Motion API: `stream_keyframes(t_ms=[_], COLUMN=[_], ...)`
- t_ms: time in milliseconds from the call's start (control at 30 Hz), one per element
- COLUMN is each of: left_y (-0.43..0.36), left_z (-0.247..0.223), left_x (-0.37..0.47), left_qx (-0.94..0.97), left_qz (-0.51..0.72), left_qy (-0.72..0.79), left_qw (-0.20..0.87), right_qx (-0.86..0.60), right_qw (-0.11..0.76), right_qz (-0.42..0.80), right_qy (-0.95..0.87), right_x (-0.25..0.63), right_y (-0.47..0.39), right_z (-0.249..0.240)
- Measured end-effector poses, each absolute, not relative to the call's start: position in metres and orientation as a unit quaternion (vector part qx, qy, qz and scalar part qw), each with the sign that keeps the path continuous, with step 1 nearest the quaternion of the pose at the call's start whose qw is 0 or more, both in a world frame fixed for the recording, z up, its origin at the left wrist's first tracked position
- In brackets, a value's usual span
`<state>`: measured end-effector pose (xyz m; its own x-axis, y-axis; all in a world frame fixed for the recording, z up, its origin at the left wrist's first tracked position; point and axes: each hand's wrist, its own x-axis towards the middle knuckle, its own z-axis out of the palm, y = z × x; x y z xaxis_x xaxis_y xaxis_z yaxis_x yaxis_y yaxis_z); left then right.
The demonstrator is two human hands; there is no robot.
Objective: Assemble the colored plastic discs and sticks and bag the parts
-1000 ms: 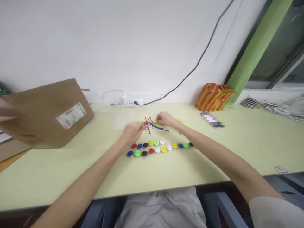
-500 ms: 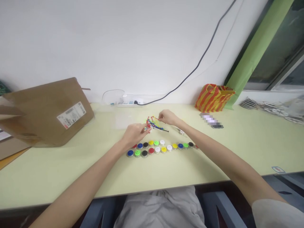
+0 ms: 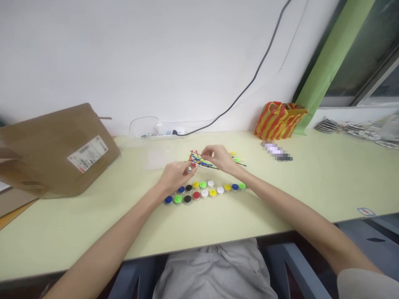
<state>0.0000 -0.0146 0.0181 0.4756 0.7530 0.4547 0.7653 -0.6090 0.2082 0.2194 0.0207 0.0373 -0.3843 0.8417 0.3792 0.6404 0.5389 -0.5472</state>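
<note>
My left hand (image 3: 175,176) is closed, with a small red piece (image 3: 193,165) pinched between thumb and fingertips. Just right of it, my right hand (image 3: 220,158) has its thumb and index finger drawn together over a loose pile of thin coloured sticks (image 3: 204,162). A red stick reaches toward those fingertips, but what they grip is too small to tell. In front of both hands, small round clear-bodied containers with coloured caps (image 3: 213,192) stand in two rows; my left hand and right forearm cover some of them.
A cardboard box (image 3: 59,145) stands at the left. Along the wall lies a power strip (image 3: 162,133) with a black cable (image 3: 237,104). A striped bag (image 3: 277,120) and a phone (image 3: 277,151) are at the right, with stacked patterned discs (image 3: 358,133) farther over.
My right hand has come slightly down over the stick pile, its fingers now nearer the left hand. My left hand still pinches the red piece. The view has shifted a little.
</note>
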Motion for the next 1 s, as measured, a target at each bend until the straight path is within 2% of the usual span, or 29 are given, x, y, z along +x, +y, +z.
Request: stream_keyframes(t_ms=[200, 367, 567, 700, 1000], left_y=[-0.017, -0.018, -0.021, -0.017, -0.013], left_z=[0.014, 0.013, 0.019, 0.017, 0.012], left_x=[0.005, 0.007, 0.005, 0.0, -0.002], left_qx=[-0.878, -0.885, -0.883, -0.884, -0.893], left_qz=[-0.246, -0.247, -0.289, -0.304, -0.307], left_qy=[-0.409, -0.389, -0.358, -0.345, -0.319], left_qw=[0.047, 0.064, 0.093, 0.082, 0.086], right_qx=[-0.384, -0.38, -0.345, -0.331, -0.29], right_qw=[0.406, 0.429, 0.448, 0.497, 0.535], right_qz=[0.197, 0.191, 0.094, 0.067, 0.107], right_qy=[-0.805, -0.797, -0.819, -0.799, -0.787], right_x=[0.216, 0.222, 0.216, 0.209, 0.205], right_y=[-0.019, -0.024, -0.022, -0.022, -0.028], right_z=[0.034, 0.025, 0.012, 0.008, 0.01])
